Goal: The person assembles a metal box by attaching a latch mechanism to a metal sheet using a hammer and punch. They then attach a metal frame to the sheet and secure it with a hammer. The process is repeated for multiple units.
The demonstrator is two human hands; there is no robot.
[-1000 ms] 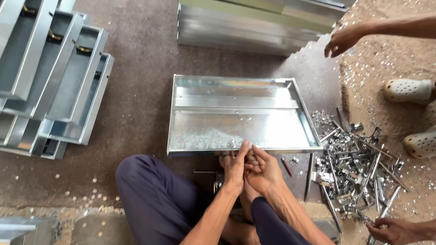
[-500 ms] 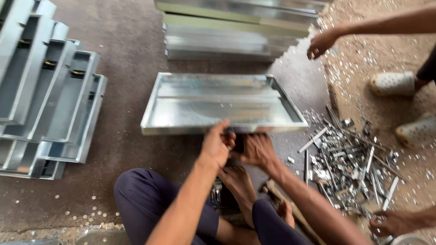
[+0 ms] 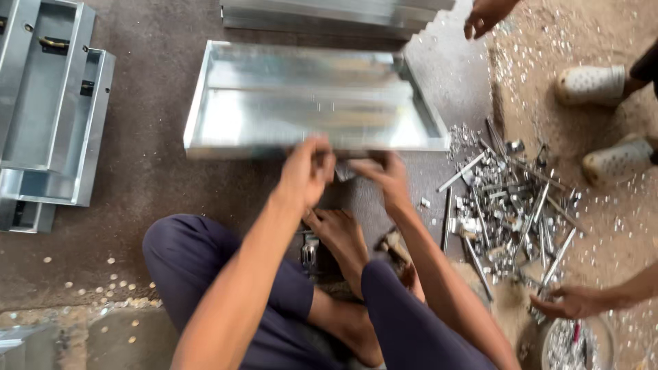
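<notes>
A shiny sheet-metal tray point(image 3: 226, 116) lies on the floor in front of me, its near rim facing my legs. My left hand point(image 3: 306, 171) is at the middle of that near rim, fingers curled against it. My right hand point(image 3: 387, 179) is just to the right, also at the rim, with a small metal piece point(image 3: 345, 171) between the two hands. Motion blur hides exactly what the fingers pinch. My bare foot point(image 3: 339, 236) rests on the floor below the hands.
Stacked metal trays point(image 3: 51, 116) lie at the left and more sheet metal point(image 3: 329, 14) at the top. A heap of bolts and metal rods point(image 3: 510, 205) sits to the right. Another person's hands point(image 3: 572, 301) point(image 3: 486, 15) and white shoes point(image 3: 593, 82) are at the right.
The view has dipped and closed in. Both my hands have moved up from my lap to the tray's near rim. The other person's lower hand has reached into the hardware heap.
</notes>
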